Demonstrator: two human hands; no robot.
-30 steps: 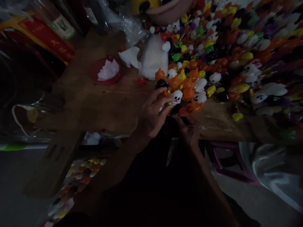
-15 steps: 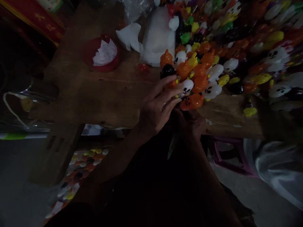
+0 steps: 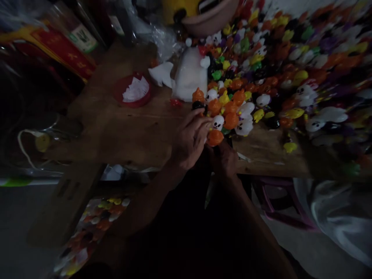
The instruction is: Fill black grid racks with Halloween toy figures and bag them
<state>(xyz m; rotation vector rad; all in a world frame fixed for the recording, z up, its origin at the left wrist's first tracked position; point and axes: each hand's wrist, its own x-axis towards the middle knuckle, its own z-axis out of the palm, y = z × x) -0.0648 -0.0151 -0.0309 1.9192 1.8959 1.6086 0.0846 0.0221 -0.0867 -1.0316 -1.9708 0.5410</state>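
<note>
Small glossy plastic toys form a cluster at the near edge of the table. In it are a white ghost-faced toy [image 3: 217, 123], an orange toy [image 3: 215, 138] and a black one [image 3: 198, 107]. My left hand [image 3: 188, 141] lies along the cluster's left side, its fingers bent and close together against the toys; its fingertips are partly hidden. Just below the orange toy, my right hand [image 3: 227, 158] is closed in deep shadow, and what it grips is hidden. Under that hand hangs a pointed, pale greenish piece [image 3: 208, 192], too dark to name.
A large heap of mixed toys [image 3: 290, 73] covers the table's right side. On the wooden table [image 3: 124, 133] stand a red bowl [image 3: 119, 93] of white paper slips and a stack of clear bags [image 3: 190, 75]. A purple stool [image 3: 287, 201] is below right.
The view has tilted up, showing a pink basin at the back. My left fingers have drawn closer together against the cluster. My right hand stays closed beneath the toys.
</note>
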